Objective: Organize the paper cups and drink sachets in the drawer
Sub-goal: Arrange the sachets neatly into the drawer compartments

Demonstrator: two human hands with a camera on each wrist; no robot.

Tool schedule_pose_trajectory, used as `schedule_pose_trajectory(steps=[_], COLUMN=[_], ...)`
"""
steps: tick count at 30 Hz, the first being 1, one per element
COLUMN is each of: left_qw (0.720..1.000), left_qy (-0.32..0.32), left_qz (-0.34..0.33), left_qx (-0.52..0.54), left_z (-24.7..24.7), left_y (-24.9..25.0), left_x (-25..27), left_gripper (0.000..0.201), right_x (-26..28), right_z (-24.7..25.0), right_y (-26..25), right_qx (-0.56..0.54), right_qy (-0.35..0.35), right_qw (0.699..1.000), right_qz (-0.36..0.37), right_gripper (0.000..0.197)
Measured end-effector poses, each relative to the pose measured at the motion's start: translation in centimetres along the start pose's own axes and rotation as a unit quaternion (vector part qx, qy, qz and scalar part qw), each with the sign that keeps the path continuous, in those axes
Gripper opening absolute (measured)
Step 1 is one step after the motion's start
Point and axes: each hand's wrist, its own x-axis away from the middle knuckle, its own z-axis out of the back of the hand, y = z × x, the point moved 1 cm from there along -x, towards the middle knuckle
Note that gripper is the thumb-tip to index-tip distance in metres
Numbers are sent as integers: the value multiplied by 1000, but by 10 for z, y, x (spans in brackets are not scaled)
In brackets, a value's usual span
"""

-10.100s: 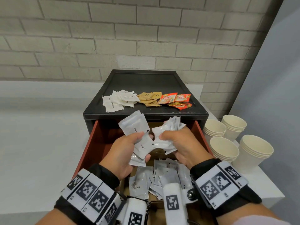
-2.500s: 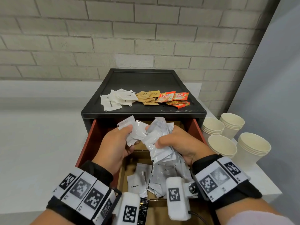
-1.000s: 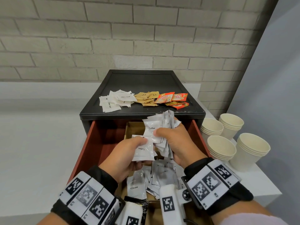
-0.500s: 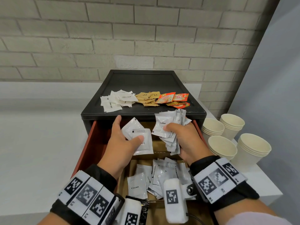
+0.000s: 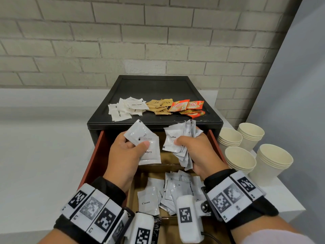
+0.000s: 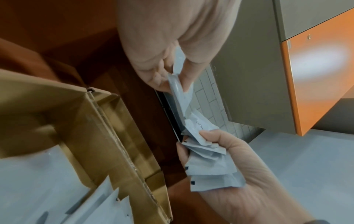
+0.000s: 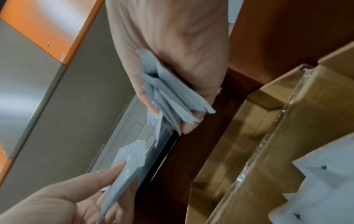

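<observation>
In the head view my left hand [image 5: 136,142] holds a couple of white coffee sachets [image 5: 149,147] between thumb and curled fingers, above the open drawer [image 5: 95,155]. Just to its right, my right hand [image 5: 188,143] grips a fanned bundle of white coffee sachets [image 5: 182,138]. The two hands are a little apart. Several loose white sachets [image 5: 177,189], one marked Cream, lie in the near cardboard compartment. The left wrist view shows the left hand's sachets [image 6: 178,87] pinched edge-on. In the right wrist view the bundle [image 7: 172,97] sits in the right hand.
The black cabinet top [image 5: 154,87] carries white sugar sachets [image 5: 126,108], brown sachets [image 5: 160,106] and orange sachets [image 5: 188,108]. Several stacks of cream paper cups [image 5: 241,157] stand on the white counter at the right. Cardboard dividers [image 6: 107,121] split the drawer.
The left hand has drawn sachets off the right hand's bundle and carried them left and up. Its fingers, straight half a second ago, now curl round them. The right hand has hardly moved.
</observation>
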Motion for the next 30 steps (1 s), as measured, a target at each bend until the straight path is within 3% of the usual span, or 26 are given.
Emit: schedule_pose_trajectory(steps=[6, 12, 16, 20, 23, 26, 30], left_qw=[997, 993, 994, 990, 987, 988, 994], left_qy=[-12, 60, 0, -85, -121, -125, -95], left_qz=[29, -72, -61, -17, 1, 0, -28], left_qx=[75, 70, 87, 108, 110, 95, 42], left_z=[0, 7, 0, -9, -13, -13, -9], left_y=[1, 9, 9, 5, 6, 5, 2], left_x=[-1, 0, 5, 9, 11, 11, 9], left_gripper=[29, 11, 10, 29, 29, 16, 22], right_x=[6, 3, 1, -3, -3, -1, 3], right_z=[-6, -5, -6, -4, -3, -3, -5], right_y=[3, 6, 9, 9, 7, 6, 5], right_qx=[27, 41, 16, -43, -60, -73, -84], right_qy=[-100, -106, -85, -42, -39, -69, -110], right_qw=[994, 992, 994, 997, 997, 994, 990], right_qz=[-27, -57, -69, -54, -40, -38, -42], right_gripper=[36, 37, 41, 39, 38, 37, 40])
